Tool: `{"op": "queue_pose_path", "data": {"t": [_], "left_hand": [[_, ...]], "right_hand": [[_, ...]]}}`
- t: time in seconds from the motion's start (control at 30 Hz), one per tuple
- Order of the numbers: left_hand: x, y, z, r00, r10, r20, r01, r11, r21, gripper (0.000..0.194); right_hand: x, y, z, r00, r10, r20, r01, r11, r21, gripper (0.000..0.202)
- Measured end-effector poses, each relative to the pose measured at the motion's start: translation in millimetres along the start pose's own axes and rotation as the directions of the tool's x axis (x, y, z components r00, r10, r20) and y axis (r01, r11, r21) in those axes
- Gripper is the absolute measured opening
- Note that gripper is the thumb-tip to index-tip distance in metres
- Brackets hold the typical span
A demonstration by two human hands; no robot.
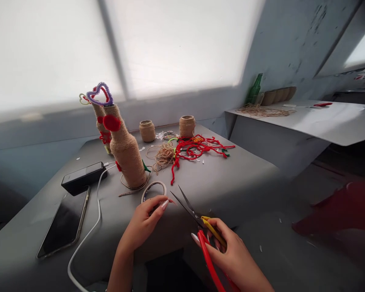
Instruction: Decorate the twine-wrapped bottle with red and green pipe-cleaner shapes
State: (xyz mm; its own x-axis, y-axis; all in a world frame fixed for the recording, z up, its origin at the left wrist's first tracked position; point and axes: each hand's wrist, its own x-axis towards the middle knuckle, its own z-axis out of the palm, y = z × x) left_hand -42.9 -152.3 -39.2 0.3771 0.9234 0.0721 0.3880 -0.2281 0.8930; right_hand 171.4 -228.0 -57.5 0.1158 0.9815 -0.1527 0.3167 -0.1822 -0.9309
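My right hand (pixel 223 245) grips scissors (pixel 197 219) with one red and one yellow handle. Their blades are spread and point toward my left fingertips. My left hand (pixel 149 219) is closed in a pinch near the table's front edge; a small reddish tip shows at its fingers, too small to name. Just behind that hand a roll of tape (pixel 163 187) stands partly hidden. Beyond it rises a twine-wrapped bottle (pixel 129 160) with a red pompom and a purple pipe-cleaner heart (pixel 91 99) at its top. A second decorated bottle (pixel 105 136) is partly covered by it.
Red pipe cleaners (pixel 194 148) lie tangled beside loose twine (pixel 166 154). Two twine-wrapped jars (pixel 147 132) stand at the back. At left are a phone (pixel 63 223), a black power bank (pixel 83 177) and a white cable (pixel 99 207). Another table (pixel 331 121) holds a green bottle (pixel 254 90).
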Motion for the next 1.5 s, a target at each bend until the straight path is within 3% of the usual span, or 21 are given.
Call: {"op": "queue_pose_path", "data": {"t": [0.17, 0.6, 0.9, 1.5], "left_hand": [[-1, -3, -1.1, 1.000, 0.014, -0.010, -0.014, 1.000, -0.017, 0.040], [-1, -6, -1.4, 0.999, 0.033, 0.003, -0.033, 0.994, -0.103, 0.040], [-2, -4, -1.5, 1.000, 0.029, -0.008, -0.029, 0.998, -0.051, 0.041], [-3, -2, -0.9, 1.000, -0.011, -0.004, 0.010, 0.998, -0.054, 0.039]], "right_hand": [[-4, -14, 5, 0.998, -0.041, 0.053, 0.038, 0.998, 0.059, 0.032], [-3, -33, 12, 0.992, -0.093, 0.084, 0.093, 0.996, -0.006, 0.025], [-1, -31, 9, 0.990, -0.087, 0.112, 0.076, 0.992, 0.102, 0.028], [1, -29, 12, 0.985, -0.106, 0.134, 0.089, 0.988, 0.128, 0.023]]}}
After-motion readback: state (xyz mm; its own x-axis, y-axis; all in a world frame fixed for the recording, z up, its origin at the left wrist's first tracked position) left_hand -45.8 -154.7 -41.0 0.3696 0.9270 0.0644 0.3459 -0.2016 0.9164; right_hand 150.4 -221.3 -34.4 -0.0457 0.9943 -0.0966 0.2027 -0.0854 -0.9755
